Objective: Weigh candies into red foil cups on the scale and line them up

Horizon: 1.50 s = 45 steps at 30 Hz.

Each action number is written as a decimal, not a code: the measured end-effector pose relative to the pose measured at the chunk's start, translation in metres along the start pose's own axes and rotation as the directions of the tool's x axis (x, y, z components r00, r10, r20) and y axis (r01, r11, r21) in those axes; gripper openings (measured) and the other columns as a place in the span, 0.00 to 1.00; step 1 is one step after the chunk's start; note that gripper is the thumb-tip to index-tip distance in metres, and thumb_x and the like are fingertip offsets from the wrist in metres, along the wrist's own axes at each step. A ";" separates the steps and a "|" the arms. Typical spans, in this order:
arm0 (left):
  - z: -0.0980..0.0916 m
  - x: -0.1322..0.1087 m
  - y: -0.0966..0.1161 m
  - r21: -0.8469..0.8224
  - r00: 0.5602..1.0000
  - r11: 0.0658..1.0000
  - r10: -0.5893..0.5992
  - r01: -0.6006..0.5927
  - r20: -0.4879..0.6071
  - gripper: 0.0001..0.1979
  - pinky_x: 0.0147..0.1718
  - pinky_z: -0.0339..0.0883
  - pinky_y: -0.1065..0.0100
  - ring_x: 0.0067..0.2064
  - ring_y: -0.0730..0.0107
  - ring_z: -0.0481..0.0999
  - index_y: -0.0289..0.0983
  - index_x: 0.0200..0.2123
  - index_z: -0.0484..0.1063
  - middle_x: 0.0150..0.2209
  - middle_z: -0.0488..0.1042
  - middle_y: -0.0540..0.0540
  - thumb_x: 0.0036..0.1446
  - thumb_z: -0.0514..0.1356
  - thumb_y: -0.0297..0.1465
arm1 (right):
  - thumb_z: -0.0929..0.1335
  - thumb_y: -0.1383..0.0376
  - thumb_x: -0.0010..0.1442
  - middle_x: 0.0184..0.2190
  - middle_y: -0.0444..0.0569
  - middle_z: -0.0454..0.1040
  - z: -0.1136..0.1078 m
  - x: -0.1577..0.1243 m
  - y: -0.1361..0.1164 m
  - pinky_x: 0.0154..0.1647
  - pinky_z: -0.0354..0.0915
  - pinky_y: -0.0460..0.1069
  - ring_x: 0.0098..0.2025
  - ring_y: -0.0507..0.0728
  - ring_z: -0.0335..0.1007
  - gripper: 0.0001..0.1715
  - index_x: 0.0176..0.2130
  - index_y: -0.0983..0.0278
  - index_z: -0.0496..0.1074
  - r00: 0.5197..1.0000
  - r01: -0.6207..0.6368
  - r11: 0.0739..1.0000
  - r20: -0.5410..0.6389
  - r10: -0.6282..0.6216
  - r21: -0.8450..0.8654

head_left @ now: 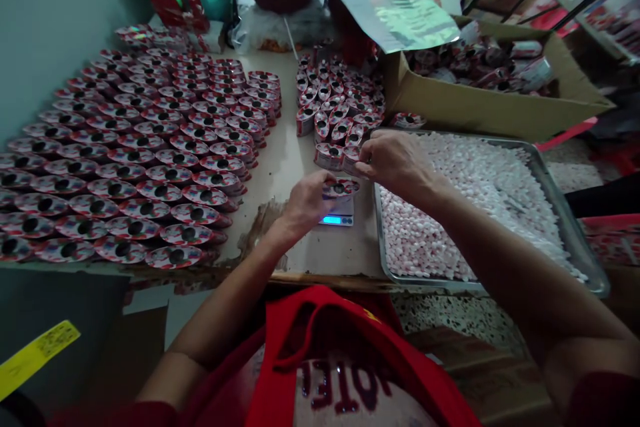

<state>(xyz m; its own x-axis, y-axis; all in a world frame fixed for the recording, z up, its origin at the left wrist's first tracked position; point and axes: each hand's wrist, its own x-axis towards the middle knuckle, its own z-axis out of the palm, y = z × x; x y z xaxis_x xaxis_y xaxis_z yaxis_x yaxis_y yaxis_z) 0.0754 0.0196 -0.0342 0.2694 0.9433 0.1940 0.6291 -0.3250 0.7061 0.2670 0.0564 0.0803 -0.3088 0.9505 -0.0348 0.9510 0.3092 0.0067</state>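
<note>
Currently gripping an oval red-and-white printed container [342, 187] in the left hand [309, 201], at the twelve o'clock end of a small pale digital scale [336, 220]. Curling the fingers of the right hand [396, 159] at the container's two o'clock; cannot tell whether holding anything.

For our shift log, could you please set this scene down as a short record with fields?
Left hand: the left hand grips an oval-topped container at the scale
Right hand: the right hand is by the tray's left edge, near the smaller container group; its contents are unclear
Scale: a small scale, display lit blue, reading illegible
Tray: a metal tray of small white pieces
Left side: many rows of similar containers
Behind tray: an open cardboard box of printed items
</note>
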 end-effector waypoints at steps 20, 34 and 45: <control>-0.052 0.055 0.060 0.298 0.734 0.801 0.596 -0.519 -0.325 0.18 0.59 0.70 0.53 0.54 0.55 0.77 0.47 0.49 0.81 0.49 0.83 0.47 0.59 0.70 0.22 | 0.61 0.62 0.78 0.33 0.49 0.82 0.019 -0.037 -0.005 0.48 0.78 0.54 0.38 0.57 0.83 0.17 0.39 0.61 0.74 0.897 -0.114 -0.610 0.345 0.277 0.784; 0.012 0.069 0.071 0.253 0.812 0.879 0.473 -0.405 -0.343 0.15 0.53 0.68 0.58 0.49 0.56 0.76 0.44 0.45 0.80 0.45 0.81 0.48 0.56 0.73 0.23 | 0.65 0.75 0.73 0.38 0.54 0.87 0.024 -0.062 0.029 0.55 0.80 0.50 0.41 0.54 0.85 0.14 0.42 0.69 0.81 0.878 -0.085 -0.752 0.406 0.254 0.653; 0.027 0.064 0.090 0.115 0.903 0.967 0.255 -0.230 -0.346 0.12 0.54 0.69 0.56 0.50 0.55 0.76 0.42 0.43 0.77 0.44 0.80 0.46 0.57 0.71 0.25 | 0.75 0.71 0.62 0.42 0.54 0.87 0.020 -0.074 0.075 0.53 0.80 0.53 0.45 0.59 0.84 0.06 0.40 0.64 0.84 0.801 -0.379 -0.248 0.450 0.394 0.892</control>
<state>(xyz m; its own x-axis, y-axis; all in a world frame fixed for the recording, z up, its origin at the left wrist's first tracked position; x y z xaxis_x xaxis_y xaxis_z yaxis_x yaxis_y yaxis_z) 0.1686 0.0490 0.0231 0.1515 0.7921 0.5912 0.6298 -0.5384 0.5599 0.3617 0.0091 0.0630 0.1350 0.8695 -0.4751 -0.1032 -0.4645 -0.8795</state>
